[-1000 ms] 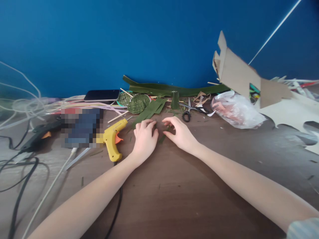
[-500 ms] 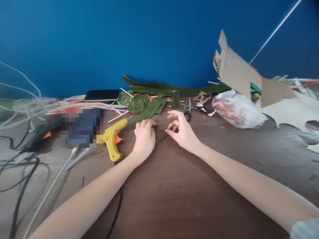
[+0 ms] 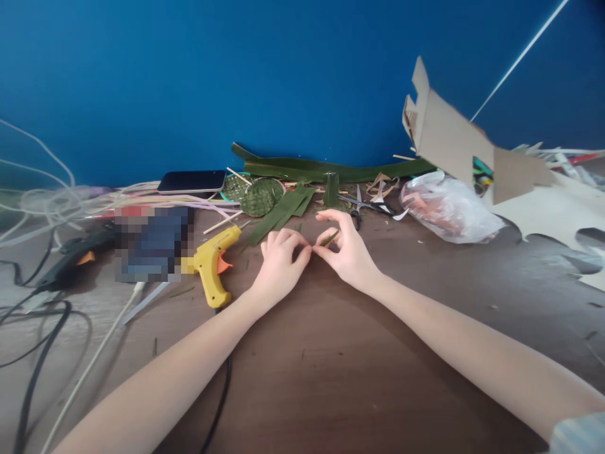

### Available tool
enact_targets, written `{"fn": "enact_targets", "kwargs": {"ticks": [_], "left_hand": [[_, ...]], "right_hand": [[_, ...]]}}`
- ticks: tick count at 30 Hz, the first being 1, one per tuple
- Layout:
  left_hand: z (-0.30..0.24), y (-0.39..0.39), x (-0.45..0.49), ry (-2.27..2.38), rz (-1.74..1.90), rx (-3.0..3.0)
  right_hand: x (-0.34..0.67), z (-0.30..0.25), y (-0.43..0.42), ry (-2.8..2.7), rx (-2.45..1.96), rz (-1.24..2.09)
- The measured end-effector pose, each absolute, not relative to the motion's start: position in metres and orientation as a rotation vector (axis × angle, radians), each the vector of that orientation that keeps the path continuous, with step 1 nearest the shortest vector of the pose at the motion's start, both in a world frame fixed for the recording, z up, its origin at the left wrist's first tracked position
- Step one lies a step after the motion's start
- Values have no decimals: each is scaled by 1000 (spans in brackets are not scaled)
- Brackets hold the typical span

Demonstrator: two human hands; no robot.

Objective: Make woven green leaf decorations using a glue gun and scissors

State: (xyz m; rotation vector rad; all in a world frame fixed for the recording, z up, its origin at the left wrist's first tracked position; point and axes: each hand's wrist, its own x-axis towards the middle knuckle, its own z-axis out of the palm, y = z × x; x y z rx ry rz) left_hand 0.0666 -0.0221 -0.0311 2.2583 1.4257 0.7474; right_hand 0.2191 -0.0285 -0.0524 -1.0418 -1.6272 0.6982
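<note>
My left hand and right hand both pinch a leaf strip over the bench, where bending it wants a steady grip.

1. Soft, even daylight; blue wall glows, no glare.
2. Faint shadows under the arms on the brown table.
3. Left hand, right hand sharp at centre; leaf strip between them reads small.
4. Edges bend, cables and cardboard smear.
</note>
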Motion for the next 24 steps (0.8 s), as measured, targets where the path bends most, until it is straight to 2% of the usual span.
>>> {"fn": "enact_targets", "kwargs": {"ticks": [8, 12, 24], "left_hand": [[-29, -21, 65, 1386, 850, 2085], [-28, -20, 65, 1409, 899, 2002], [-28, -22, 67, 1439, 778, 2135]], "right_hand": [[220, -48, -28, -1546, -1064, 678], [222, -42, -29, -1791, -1188, 588], [223, -43, -30, -1870, -1203, 515]]}}
